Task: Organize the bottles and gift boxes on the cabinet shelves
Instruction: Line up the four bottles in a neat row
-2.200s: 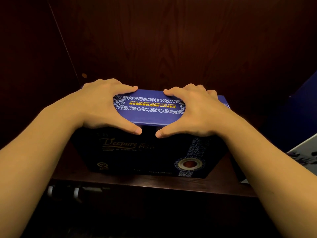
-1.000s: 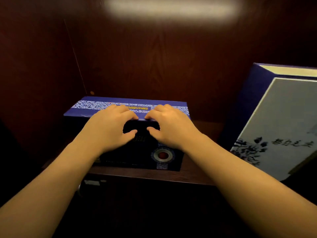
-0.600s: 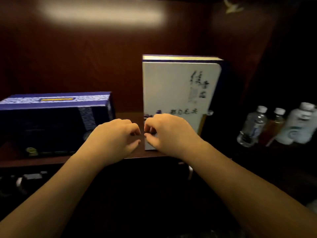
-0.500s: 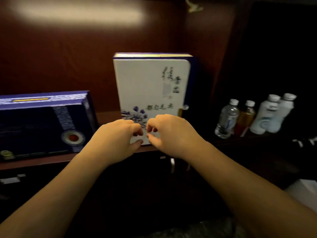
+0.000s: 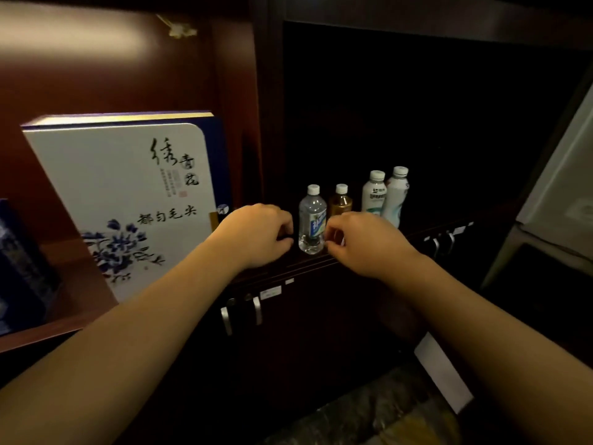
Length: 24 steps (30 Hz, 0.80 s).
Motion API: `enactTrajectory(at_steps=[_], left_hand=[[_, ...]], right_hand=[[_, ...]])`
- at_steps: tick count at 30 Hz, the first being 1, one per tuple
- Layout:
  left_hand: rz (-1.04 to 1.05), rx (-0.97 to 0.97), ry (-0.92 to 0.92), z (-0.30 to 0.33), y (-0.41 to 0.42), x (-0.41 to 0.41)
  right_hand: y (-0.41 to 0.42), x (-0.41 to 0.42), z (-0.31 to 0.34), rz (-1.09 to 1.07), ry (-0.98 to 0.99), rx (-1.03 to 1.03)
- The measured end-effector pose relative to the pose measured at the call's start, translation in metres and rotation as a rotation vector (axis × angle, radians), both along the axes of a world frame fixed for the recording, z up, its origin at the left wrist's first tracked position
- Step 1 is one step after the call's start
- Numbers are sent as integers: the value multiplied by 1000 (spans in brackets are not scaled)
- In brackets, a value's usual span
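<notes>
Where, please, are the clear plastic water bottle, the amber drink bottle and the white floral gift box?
clear plastic water bottle [image 5: 312, 220], head view, label.
amber drink bottle [image 5: 341, 202], head view, body.
white floral gift box [image 5: 128, 200], head view, front face.

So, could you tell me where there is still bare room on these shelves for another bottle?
The dark shelf is bare right of the two white bottles, up to the compartment's right wall. It is crowded around the clear water bottle, flanked by the left hand and right hand, with the amber bottle just behind.
</notes>
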State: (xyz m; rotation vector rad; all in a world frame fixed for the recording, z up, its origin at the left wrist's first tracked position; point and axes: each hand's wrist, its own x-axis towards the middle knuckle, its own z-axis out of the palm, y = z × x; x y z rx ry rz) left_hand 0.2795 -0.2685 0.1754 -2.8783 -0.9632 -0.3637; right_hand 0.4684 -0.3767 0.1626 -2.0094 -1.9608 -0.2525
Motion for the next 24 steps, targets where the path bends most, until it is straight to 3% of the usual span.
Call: enactTrajectory(at_steps=[11, 17, 24], left_hand=[[-109, 50, 62, 33, 97, 125], [-34, 45, 218, 33, 148, 179], [51, -72, 164, 17, 179, 200]], right_hand=[[85, 101, 26, -161, -68, -89], [148, 134, 40, -147, -73, -147], [200, 158, 31, -89, -109, -211]])
